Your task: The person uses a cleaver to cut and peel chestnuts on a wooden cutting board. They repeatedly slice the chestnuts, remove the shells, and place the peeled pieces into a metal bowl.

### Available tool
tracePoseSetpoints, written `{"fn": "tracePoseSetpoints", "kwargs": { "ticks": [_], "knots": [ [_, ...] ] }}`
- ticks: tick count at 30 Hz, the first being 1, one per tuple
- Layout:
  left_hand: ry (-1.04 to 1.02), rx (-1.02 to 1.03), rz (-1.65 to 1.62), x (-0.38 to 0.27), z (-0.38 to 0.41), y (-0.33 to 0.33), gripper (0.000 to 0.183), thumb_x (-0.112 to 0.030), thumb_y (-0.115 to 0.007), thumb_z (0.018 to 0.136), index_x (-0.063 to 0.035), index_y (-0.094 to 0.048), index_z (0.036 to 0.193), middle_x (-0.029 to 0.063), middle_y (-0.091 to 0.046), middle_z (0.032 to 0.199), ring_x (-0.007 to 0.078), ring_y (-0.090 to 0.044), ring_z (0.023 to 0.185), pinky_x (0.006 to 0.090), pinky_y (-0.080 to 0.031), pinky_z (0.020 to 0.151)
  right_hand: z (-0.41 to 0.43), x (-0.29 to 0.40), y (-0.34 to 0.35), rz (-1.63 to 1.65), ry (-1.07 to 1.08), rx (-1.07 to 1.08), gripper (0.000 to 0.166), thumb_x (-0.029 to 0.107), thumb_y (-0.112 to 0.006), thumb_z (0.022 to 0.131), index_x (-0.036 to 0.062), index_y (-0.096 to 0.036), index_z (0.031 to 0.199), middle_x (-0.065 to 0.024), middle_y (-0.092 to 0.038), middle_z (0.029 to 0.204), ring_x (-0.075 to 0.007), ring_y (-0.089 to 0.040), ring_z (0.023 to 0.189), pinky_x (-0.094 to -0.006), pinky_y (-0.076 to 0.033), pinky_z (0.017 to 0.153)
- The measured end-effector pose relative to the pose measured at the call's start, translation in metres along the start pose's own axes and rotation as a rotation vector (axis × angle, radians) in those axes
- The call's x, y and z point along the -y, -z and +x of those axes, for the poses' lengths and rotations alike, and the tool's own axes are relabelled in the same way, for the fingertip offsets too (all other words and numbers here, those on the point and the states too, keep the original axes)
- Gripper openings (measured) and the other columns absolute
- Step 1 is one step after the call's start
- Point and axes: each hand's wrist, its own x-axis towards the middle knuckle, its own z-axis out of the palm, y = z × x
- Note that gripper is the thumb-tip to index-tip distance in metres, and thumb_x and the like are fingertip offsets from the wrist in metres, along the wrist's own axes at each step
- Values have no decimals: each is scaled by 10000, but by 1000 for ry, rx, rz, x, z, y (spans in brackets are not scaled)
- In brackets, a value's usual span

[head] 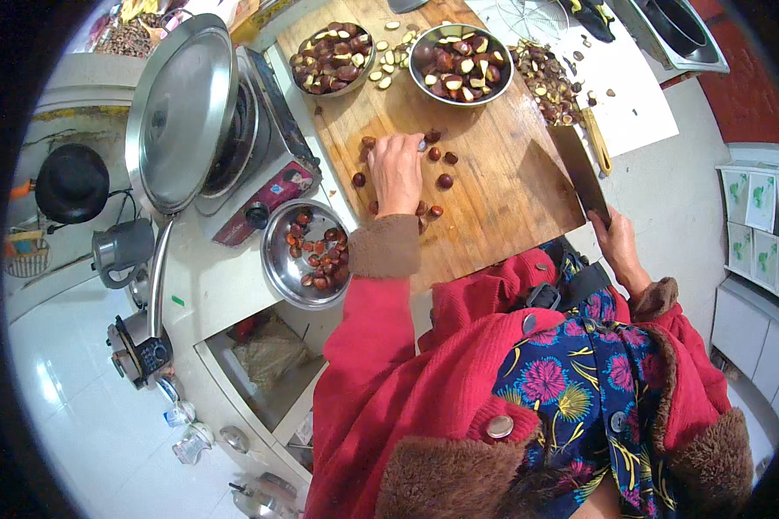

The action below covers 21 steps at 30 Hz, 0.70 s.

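Observation:
My left hand (396, 172) rests palm down on a wooden cutting board (493, 214), fingers over some chestnuts; what lies under the palm is hidden. Loose whole chestnuts (445, 181) lie around it. At the board's right edge my right hand (613, 240) grips a cleaver (578, 168), its broad blade pointing away from me. Two steel bowls of cut chestnuts, the left one (333, 58) and the right one (461, 65), stand at the board's far end. Pale cut pieces (389, 60) lie between them. Left of the board, a steel bowl (306, 253) holds more brown chestnuts.
A gas stove (266, 201) with a large lidded pan (182, 117) stands left, its handle reaching towards me. Right of the board are a heap of shells (548, 81), a yellow-handled tool (597, 143) and a wire strainer (535, 16). An open drawer (266, 370) lies below the counter.

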Motion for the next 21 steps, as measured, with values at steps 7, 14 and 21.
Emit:
{"fn": "tracePoseSetpoints", "kwargs": {
  "ticks": [7,14,21],
  "knots": [
    [396,-61,-571,-15,-15,26,188,-131,-630,919,-79,-668,1096,55,-681,1033,218,-615,945,344,-480,825,1,-1,6,52,-4,17,213,190,-610,931,-20,-601,895,-203,-612,685,-381,-617,628,-431,-463,581],
    [799,49,-1679,-70,-49,39,312,-179,-543,1002,-43,-535,1283,96,-650,1146,154,-629,981,278,-500,854,17,-21,16,47,67,138,209,180,-610,929,-25,-600,887,-225,-594,690,-406,-593,628,-440,-456,587],
    [803,53,-1420,-120,-47,15,269,-97,-578,972,-38,-578,1234,86,-647,1147,141,-622,1007,261,-493,866,35,-23,32,68,124,277,174,164,-618,911,-9,-623,923,-232,-611,696,-441,-607,663,-457,-468,592]
  ]
}}
